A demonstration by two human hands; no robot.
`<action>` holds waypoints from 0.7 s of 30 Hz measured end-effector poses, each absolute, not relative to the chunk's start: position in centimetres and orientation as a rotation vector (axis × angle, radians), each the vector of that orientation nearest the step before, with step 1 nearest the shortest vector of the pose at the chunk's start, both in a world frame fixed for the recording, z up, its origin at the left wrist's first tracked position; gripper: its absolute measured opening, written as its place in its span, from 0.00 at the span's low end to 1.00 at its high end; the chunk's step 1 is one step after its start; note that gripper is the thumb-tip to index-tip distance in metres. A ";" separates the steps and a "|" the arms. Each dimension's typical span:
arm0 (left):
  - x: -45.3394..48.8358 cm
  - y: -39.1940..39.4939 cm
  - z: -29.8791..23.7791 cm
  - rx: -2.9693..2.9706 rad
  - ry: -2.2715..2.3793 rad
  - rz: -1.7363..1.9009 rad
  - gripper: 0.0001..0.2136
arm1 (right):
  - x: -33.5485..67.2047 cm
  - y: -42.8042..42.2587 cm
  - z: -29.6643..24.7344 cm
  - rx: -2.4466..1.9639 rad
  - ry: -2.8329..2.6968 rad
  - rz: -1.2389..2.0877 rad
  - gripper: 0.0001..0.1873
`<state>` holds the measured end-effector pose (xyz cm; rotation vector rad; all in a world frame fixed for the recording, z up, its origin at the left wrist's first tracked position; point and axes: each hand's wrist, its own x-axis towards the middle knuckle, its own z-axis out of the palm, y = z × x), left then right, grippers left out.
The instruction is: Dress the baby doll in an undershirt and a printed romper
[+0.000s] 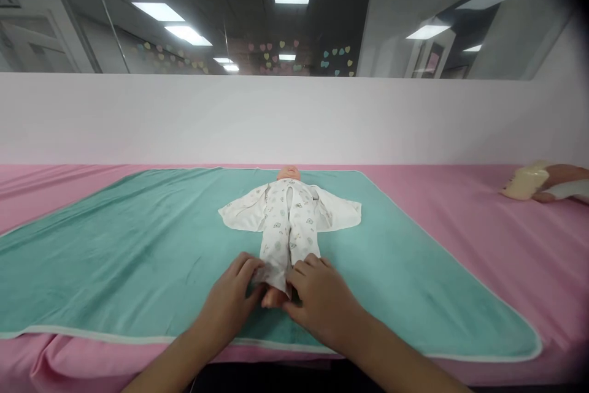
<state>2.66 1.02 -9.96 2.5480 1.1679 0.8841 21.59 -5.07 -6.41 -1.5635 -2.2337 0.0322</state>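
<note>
A baby doll (288, 173) lies on its back on a teal blanket (138, 246), head away from me, dressed in white printed clothes (288, 215) with the jacket flaps spread to both sides. My left hand (232, 301) pinches the left trouser cuff near the doll's foot. My right hand (322, 301) grips the right cuff, fingers curled over the cloth. A bit of the doll's foot (273, 300) shows between my hands.
The blanket covers a pink-sheeted bed (506, 246) against a white wall. A second doll (547, 183) in pale clothes lies at the far right. A window above the wall reflects ceiling lights.
</note>
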 end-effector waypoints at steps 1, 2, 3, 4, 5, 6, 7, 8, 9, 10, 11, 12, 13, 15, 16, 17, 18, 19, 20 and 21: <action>2.9 1.2 -10.0 2.589 1.212 0.880 0.11 | 20.9 -5.1 -6.2 -1.614 -2.288 -0.019 0.08; 3.1 1.4 -10.0 2.644 1.243 0.876 0.12 | 20.2 -5.2 -6.1 -1.661 -2.326 -0.065 0.08; 3.2 1.7 -10.0 2.706 1.262 0.872 0.13 | 19.7 -5.2 -6.0 -1.696 -2.353 -0.101 0.08; 3.3 1.9 -9.9 2.770 1.263 0.863 0.13 | 19.4 -5.3 -6.0 -1.713 -2.371 -0.118 0.08; 3.4 2.1 -9.8 2.829 1.252 0.855 0.13 | 19.2 -5.4 -6.0 -1.709 -2.378 -0.122 0.07; 3.5 2.2 -9.6 2.874 1.234 0.854 0.13 | 19.1 -5.4 -6.2 -1.690 -2.373 -0.116 0.07; 3.5 2.3 -9.5 2.898 1.213 0.867 0.13 | 19.1 -5.5 -6.4 -1.660 -2.355 -0.103 0.06; 3.6 2.2 -9.4 2.899 1.191 0.899 0.14 | 19.2 -5.6 -6.7 -1.623 -2.324 -0.084 0.05; 3.6 2.1 -9.2 2.880 1.169 0.950 0.14 | 19.3 -5.7 -7.0 -1.587 -2.281 -0.061 0.04; 3.7 2.0 -9.1 2.847 1.152 1.014 0.14 | 19.3 -5.8 -7.4 -1.555 -2.225 -0.038 0.04; 3.7 1.8 -8.9 2.805 1.143 1.079 0.15 | 19.3 -6.0 -7.7 -1.530 -2.158 -0.024 0.04; 3.7 1.5 -8.8 2.769 1.136 1.133 0.16 | 19.3 -6.2 -8.0 -1.514 -2.084 -0.018 0.05; 3.7 1.3 -8.7 2.755 1.132 1.166 0.16 | 19.3 -6.5 -8.2 -1.498 -2.013 -0.020 0.05; 3.4 0.8 -8.6 2.804 1.139 1.167 0.16 | 19.2 -7.1 -8.7 -1.455 -1.912 -0.057 0.06; 3.2 0.6 -8.6 2.854 1.147 1.129 0.15 | 19.2 -7.3 -8.9 -1.424 -1.886 -0.091 0.06; 3.0 0.3 -8.7 2.909 1.151 1.074 0.15 | 19.2 -7.6 -9.2 -1.388 -1.875 -0.129 0.07; 2.8 -0.1 -8.8 2.961 1.147 1.014 0.14 | 19.2 -7.8 -9.4 -1.354 -1.872 -0.167 0.08; 2.6 -0.4 -8.9 3.000 1.143 0.965 0.13 | 19.1 -8.0 -9.8 -1.328 -1.870 -0.199 0.09; 2.4 -0.8 -9.0 3.031 1.139 0.933 0.13 | 19.1 -8.2 -10.1 -1.310 -1.870 -0.219 0.10; 2.2 -1.2 -9.0 3.061 1.131 0.923 0.13 | 19.1 -8.4 -10.4 -1.299 -1.876 -0.226 0.11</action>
